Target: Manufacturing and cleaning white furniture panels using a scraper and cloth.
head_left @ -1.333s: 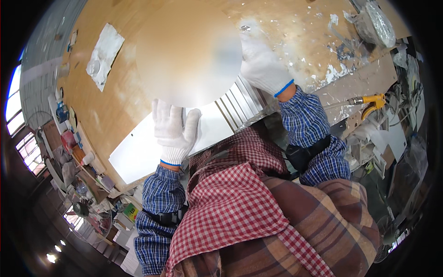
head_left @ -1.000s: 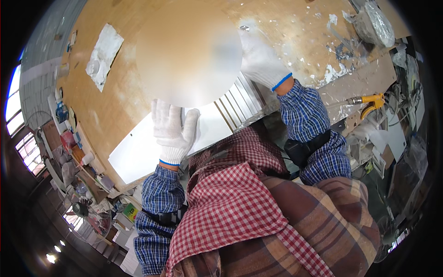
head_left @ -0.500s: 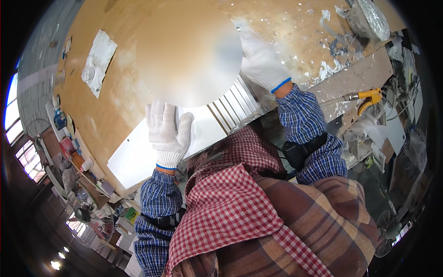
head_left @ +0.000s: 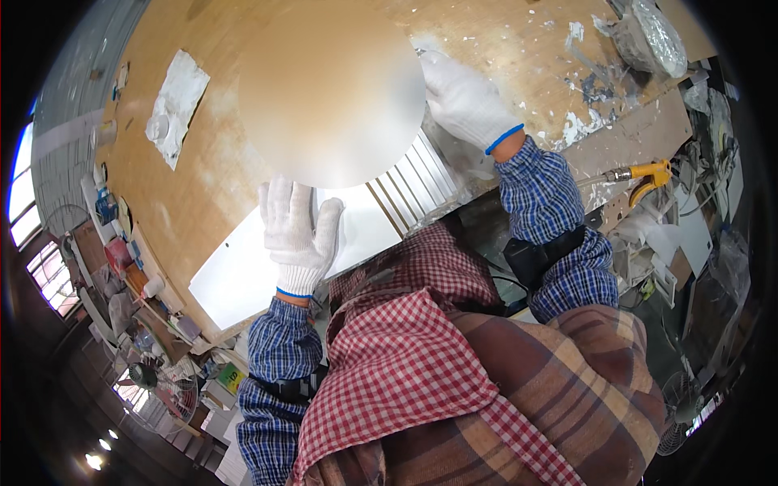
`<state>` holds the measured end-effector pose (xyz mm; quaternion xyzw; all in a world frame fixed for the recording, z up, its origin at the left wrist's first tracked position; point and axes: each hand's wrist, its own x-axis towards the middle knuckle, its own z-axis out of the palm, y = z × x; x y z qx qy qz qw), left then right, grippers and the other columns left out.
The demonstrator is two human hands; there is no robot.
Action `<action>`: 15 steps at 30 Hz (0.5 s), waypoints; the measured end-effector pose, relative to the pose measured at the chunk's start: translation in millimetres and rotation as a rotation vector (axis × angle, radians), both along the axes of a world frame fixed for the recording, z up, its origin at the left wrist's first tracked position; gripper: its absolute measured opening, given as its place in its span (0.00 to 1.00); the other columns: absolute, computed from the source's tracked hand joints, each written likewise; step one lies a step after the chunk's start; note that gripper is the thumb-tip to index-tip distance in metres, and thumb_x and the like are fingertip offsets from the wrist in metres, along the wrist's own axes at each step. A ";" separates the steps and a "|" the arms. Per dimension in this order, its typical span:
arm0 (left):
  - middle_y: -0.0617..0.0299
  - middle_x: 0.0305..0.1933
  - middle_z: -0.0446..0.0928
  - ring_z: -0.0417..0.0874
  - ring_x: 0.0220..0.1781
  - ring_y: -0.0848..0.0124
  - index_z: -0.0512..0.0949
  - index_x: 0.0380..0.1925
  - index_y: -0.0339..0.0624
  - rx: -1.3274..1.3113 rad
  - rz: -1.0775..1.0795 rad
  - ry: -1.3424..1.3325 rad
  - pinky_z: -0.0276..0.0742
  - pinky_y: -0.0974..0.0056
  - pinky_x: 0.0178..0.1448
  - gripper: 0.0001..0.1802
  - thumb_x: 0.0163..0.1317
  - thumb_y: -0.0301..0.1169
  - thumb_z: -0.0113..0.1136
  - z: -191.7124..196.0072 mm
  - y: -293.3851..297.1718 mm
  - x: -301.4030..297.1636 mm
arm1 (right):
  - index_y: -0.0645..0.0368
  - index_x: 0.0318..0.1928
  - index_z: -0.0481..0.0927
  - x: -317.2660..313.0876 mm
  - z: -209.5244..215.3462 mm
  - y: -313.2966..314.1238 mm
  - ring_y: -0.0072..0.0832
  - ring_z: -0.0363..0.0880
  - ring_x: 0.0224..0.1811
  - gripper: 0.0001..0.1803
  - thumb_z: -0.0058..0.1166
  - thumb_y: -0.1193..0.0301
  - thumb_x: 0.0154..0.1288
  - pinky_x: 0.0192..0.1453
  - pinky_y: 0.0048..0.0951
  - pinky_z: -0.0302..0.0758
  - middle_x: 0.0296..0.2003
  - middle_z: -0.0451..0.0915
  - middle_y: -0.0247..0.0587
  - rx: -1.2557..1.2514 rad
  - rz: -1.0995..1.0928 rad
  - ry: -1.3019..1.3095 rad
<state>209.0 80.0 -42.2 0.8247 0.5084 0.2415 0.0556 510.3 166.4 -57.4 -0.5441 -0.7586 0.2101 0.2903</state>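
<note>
A broad plywood desk [head_left: 243,162] fills the upper half of the view, its far right end at 1 o'clock crusted with white plaster splashes. A white panel [head_left: 267,259] with a ribbed end lies along the near edge, from 9 o'clock toward the centre. The left hand [head_left: 296,231], in a white knit glove, lies flat and open on the panel, fingers spread, gripping nothing. The right hand [head_left: 462,101], gloved likewise, presses on the ribbed end at 12 o'clock; whether it grips cannot be told. A crumpled white cloth [head_left: 174,105] sits at 10 o'clock, a yellow-handled tool [head_left: 644,174] at 3 o'clock. Cluttered shelves and bright windows line the left side.
</note>
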 end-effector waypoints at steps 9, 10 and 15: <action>0.39 0.66 0.75 0.75 0.69 0.44 0.74 0.65 0.33 -0.004 0.012 -0.034 0.62 0.42 0.76 0.34 0.60 0.36 0.70 2.4 6.1 -6.4 | 0.52 0.62 0.78 -10.3 13.4 21.3 0.48 0.78 0.54 0.21 0.54 0.71 0.70 0.58 0.44 0.76 0.48 0.82 0.48 0.039 0.159 -0.106; 0.39 0.66 0.75 0.75 0.69 0.44 0.74 0.65 0.33 -0.005 0.014 -0.035 0.62 0.42 0.76 0.34 0.60 0.36 0.70 2.7 5.7 -5.5 | 0.52 0.61 0.78 -8.8 17.7 21.2 0.48 0.79 0.54 0.20 0.54 0.72 0.70 0.58 0.44 0.76 0.47 0.82 0.48 0.062 0.169 -0.113; 0.39 0.65 0.75 0.75 0.68 0.43 0.74 0.65 0.32 -0.007 -0.008 -0.029 0.63 0.42 0.75 0.33 0.61 0.35 0.69 6.7 4.8 2.3 | 0.52 0.59 0.79 -3.5 5.8 27.5 0.47 0.80 0.51 0.18 0.55 0.71 0.70 0.58 0.44 0.77 0.47 0.83 0.46 0.126 0.239 -0.247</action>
